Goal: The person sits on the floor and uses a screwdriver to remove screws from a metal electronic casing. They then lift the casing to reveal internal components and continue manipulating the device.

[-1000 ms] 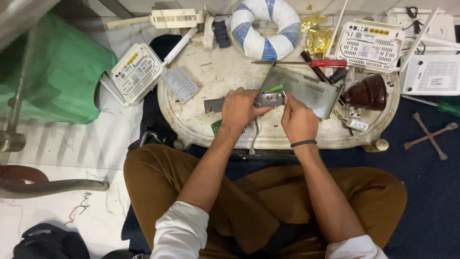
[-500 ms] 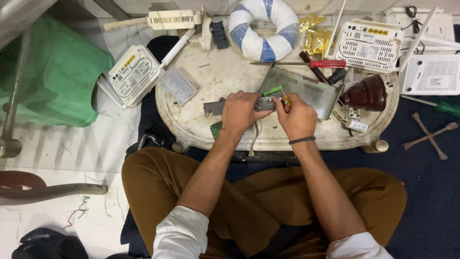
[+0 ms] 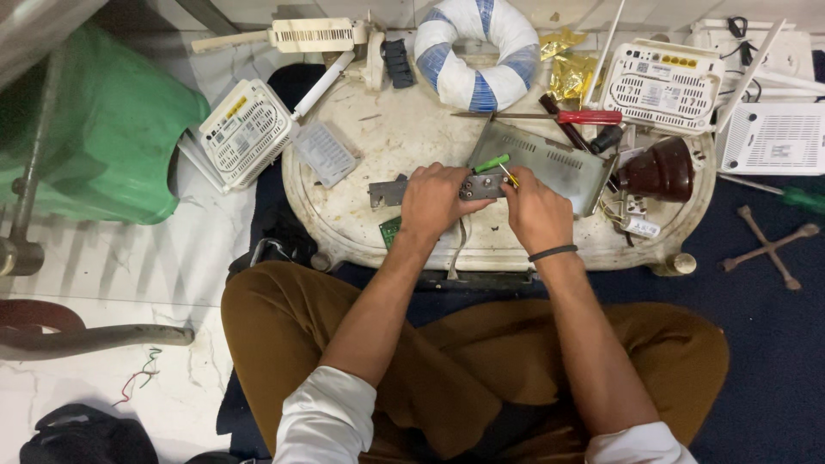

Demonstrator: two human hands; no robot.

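Observation:
My left hand (image 3: 436, 199) grips a small grey metal part (image 3: 481, 184) with round holes, held just above the dirty white oval table (image 3: 387, 137). My right hand (image 3: 534, 209) holds a green-handled screwdriver (image 3: 491, 163), its yellow tip against the part. Behind both hands lies a grey metal chassis cover (image 3: 550, 163). A flat grey bracket (image 3: 385, 191) pokes out to the left of my left hand, and a corner of a green circuit board (image 3: 391, 230) shows below it.
A red-handled screwdriver (image 3: 584, 117), a brown ceramic insulator (image 3: 660, 170) and a blue-and-white ring (image 3: 478, 50) sit on the table. White routers (image 3: 247, 131) (image 3: 660, 84) (image 3: 773, 139) lie around it. A green bag (image 3: 112, 129) is left, a cross wrench (image 3: 769, 247) right.
My hands and the metal part have stayed in nearly the same spot; the right hand has shifted slightly on the green screwdriver. The view has drifted a little.

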